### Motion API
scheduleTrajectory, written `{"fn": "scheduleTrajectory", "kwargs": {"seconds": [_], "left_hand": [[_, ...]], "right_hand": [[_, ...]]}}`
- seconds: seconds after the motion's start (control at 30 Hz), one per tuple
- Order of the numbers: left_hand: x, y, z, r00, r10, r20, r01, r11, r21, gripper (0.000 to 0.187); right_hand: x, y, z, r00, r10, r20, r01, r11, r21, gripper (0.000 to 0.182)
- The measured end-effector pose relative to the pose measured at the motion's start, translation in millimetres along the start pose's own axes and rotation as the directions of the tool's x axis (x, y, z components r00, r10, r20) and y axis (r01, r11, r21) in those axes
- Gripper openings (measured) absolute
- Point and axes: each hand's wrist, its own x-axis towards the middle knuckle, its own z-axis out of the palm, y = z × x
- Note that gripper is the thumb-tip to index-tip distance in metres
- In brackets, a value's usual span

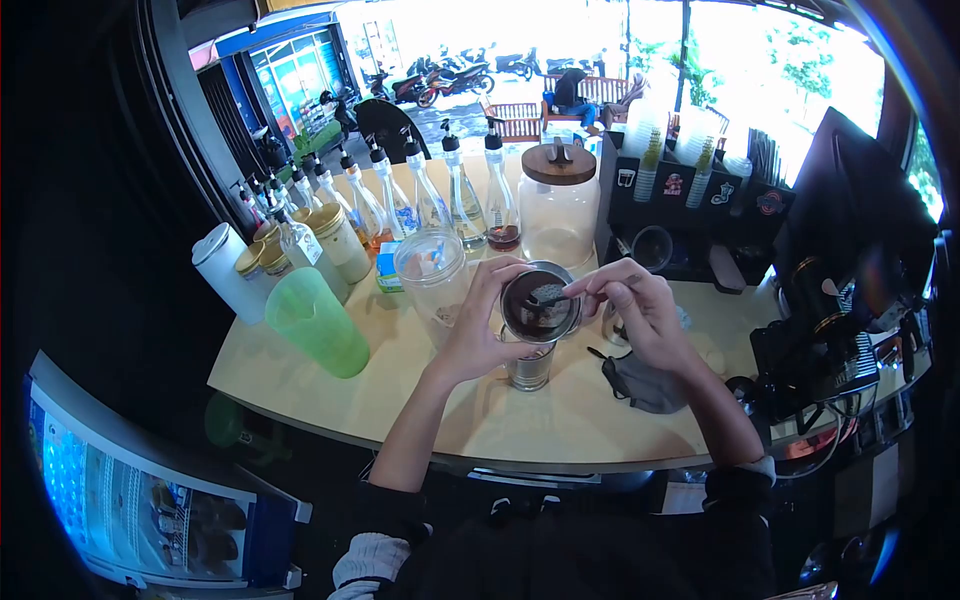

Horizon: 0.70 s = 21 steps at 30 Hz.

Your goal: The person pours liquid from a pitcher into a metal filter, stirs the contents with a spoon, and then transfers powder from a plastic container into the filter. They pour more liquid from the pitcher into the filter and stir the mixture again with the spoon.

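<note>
My left hand (476,325) is wrapped round the side of a round metal cup (524,322) tilted so its dark inside faces me. My right hand (640,312) pinches a thin spoon (560,299), whose end dips into that cup. Directly beneath, a shiny metal tumbler (530,371) stands on the table, partly covered by the held cup. Left of my left hand is a clear plastic jar (431,262) without a lid. A grey cloth item with a dark strap (650,385) lies under my right wrist.
A green pitcher (318,325) stands at the left of the pale table (400,420). Pump bottles (465,205) line the back beside a wooden-lidded glass jar (560,210). A black cup organiser (690,215) and dark machine (840,300) occupy the right. People sit outside.
</note>
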Motion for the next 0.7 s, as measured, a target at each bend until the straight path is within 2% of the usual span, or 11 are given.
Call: {"fn": "scheduleTrajectory", "kwargs": {"seconds": [0.03, 0.13, 0.27, 0.33, 0.37, 0.57, 0.63, 0.7], "left_hand": [[-0.3, 0.6, 0.0, 1.000, 0.000, 0.000, 0.000, 1.000, 0.000, 0.089], [-0.8, 2.1, -0.9, 1.000, 0.002, 0.014, -0.003, 1.000, 0.029, 0.088], [-2.3, 3.0, -3.0, 0.999, -0.026, 0.032, 0.025, 1.000, 0.014, 0.088], [-2.0, 5.4, -4.5, 0.999, -0.029, 0.041, 0.028, 0.999, 0.029, 0.088], [-1.8, 6.8, -4.8, 0.999, -0.019, 0.038, 0.018, 1.000, 0.018, 0.087], [-2.1, 6.6, -3.8, 0.999, -0.011, 0.038, 0.010, 1.000, 0.027, 0.087], [-3.7, 5.8, -2.1, 0.999, -0.020, 0.032, 0.019, 1.000, 0.010, 0.087], [-3.8, 2.4, 0.0, 1.000, -0.015, 0.003, 0.014, 0.998, 0.056, 0.088]], "right_hand": [[0.6, 2.4, 0.6, 0.999, 0.005, -0.033, -0.003, 0.998, 0.056, 0.016], [0.0, 7.5, -2.4, 0.999, 0.025, 0.020, -0.025, 0.999, 0.032, 0.017], [6.3, 1.8, -9.4, 1.000, -0.010, -0.020, 0.011, 0.999, 0.048, 0.017], [6.6, 0.6, -10.4, 0.996, 0.032, 0.078, -0.028, 0.998, -0.053, 0.017], [7.1, 0.5, -10.0, 0.997, 0.032, 0.076, -0.028, 0.998, -0.055, 0.017], [11.8, 5.6, -2.5, 0.998, 0.014, 0.056, -0.013, 1.000, -0.029, 0.018], [13.1, 9.4, 0.4, 0.997, -0.020, -0.078, 0.027, 0.996, 0.089, 0.019], [9.2, 9.6, 4.2, 0.999, 0.005, -0.048, -0.003, 0.999, 0.042, 0.020]]}}
